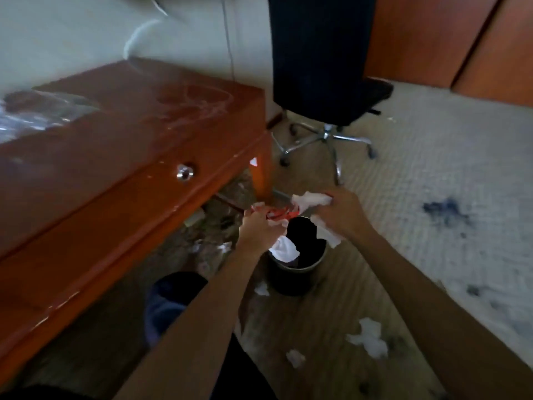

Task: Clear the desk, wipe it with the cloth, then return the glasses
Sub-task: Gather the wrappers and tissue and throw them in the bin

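Note:
Both my hands hang over a black waste bin (297, 280) on the floor beside the wooden desk (121, 145). My left hand (258, 230) grips a red-and-white wrapper (274, 213) and some white tissue (284, 249) that dangles into the bin. My right hand (341, 213) is closed on crumpled white tissues (310, 200). At the desk's far left lies something clear and shiny (37, 114), blurred. Smear marks show on the desk top. No cloth or glasses can be made out.
A black office chair (326, 82) on a chrome wheeled base stands past the desk corner. White tissue scraps (369, 340) lie on the carpet near the bin. Dark stains (445, 210) mark the carpet at right. A drawer knob (185, 171) sits on the desk front.

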